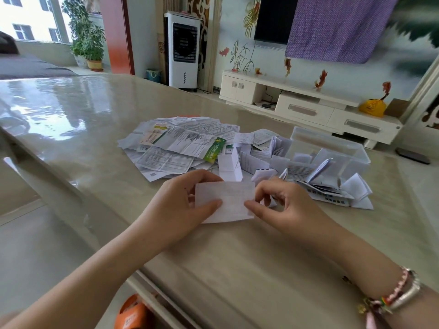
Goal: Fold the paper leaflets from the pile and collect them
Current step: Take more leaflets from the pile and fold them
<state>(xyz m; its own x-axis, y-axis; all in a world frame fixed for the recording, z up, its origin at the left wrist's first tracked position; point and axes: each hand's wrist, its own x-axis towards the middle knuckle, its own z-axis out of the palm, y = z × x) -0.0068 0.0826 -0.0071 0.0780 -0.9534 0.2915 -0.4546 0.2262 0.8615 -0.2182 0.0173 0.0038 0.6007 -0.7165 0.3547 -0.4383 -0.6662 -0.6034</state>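
you are seated at a glossy beige table [83,119] that fills most of the view, with a window and a potted plant [89,41] far off at the left. your left hand [180,205] comes in from the near left, its thumb pressed on the near face of a white paper leaflet [226,201] and its fingers curled behind the left edge, so it is clamped on the sheet. the leaflet sits just above the table, near the middle, already folded into a wide rectangle, with faint print showing through. beyond it, a little to the left, lies the pile of flat leaflets [175,148], spread loosely, some with green and yellow printing. a white floor fan unit [184,49] stands far behind the pile. your right hand [282,207] pinches the right edge of the same leaflet, thumb in front and bent fingers behind. a beaded bracelet [392,295] circles the right wrist at the near right. to the right of the pile, a heap of folded leaflets [327,186] rests on the table, touching a clear plastic box [332,143] that holds a few more folded pieces. far right, a low white cabinet [308,108] runs along the wall under a dark screen and a purple cloth [337,27].
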